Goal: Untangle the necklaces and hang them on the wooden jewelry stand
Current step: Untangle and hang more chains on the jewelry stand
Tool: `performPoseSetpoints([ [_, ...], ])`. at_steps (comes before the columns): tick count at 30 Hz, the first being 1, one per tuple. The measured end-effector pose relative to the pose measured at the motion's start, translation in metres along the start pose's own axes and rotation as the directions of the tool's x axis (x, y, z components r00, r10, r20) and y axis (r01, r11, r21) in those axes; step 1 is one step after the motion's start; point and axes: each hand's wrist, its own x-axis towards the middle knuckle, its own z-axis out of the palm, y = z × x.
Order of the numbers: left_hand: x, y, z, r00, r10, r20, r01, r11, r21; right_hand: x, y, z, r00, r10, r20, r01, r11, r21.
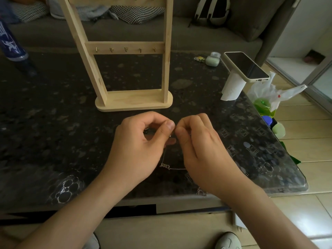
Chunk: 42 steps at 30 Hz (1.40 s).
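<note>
A thin silver necklace with a small letter pendant hangs and trails on the dark table between my hands. My left hand pinches its chain end between thumb and forefinger. My right hand pinches the chain right beside it, fingertips almost touching the left thumb. The wooden jewelry stand stands upright just beyond my hands; its lower crossbar carries several small brass hooks, all bare. A second bit of chain lies near my right wrist at the table's front edge.
A phone lies on a paper roll at the right. A small green jar sits behind it. Plastic bags hang off the table's right edge. A blue bottle stands far left. A grey sofa runs behind the table.
</note>
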Motion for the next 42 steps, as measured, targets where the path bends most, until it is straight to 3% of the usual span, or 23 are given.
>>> performPoseSetpoints([
  [3, 0.001, -0.002, -0.002, 0.996, 0.088, -0.028, -0.084, 0.991, 0.107, 0.001, -0.003, -0.002, 0.997, 0.067, 0.048, -0.069, 0.996, 0.049],
  [6, 0.002, -0.003, -0.004, 0.992, 0.115, -0.059, -0.106, 0.985, 0.139, -0.001, -0.003, 0.0, 1.0, -0.006, 0.005, 0.006, 1.0, -0.011],
  [14, 0.003, 0.0, -0.005, 0.999, -0.018, -0.042, 0.019, 1.0, 0.011, 0.002, -0.006, -0.005, 0.958, -0.102, -0.269, 0.111, 0.994, 0.018],
  [21, 0.002, 0.004, -0.002, 0.992, -0.118, -0.039, 0.116, 0.992, -0.048, 0.002, -0.003, -0.004, 0.946, -0.2, -0.254, 0.178, 0.978, -0.109],
  [28, 0.001, 0.006, 0.001, 0.988, -0.152, -0.038, 0.151, 0.988, -0.015, 0.002, -0.006, -0.004, 0.948, -0.178, -0.264, 0.142, 0.979, -0.148],
  [31, 0.001, 0.007, -0.001, 0.99, -0.143, -0.008, 0.143, 0.989, -0.022, 0.003, -0.009, -0.007, 0.958, -0.099, -0.27, 0.085, 0.994, -0.065],
  [34, 0.002, 0.008, -0.002, 0.985, -0.162, 0.052, 0.166, 0.983, -0.084, 0.004, -0.01, -0.015, 0.977, 0.079, -0.2, -0.056, 0.992, 0.116],
  [42, 0.002, 0.009, -0.009, 0.969, -0.19, 0.161, 0.221, 0.953, -0.208, 0.006, -0.012, -0.025, 0.947, 0.321, 0.015, -0.286, 0.821, 0.495],
])
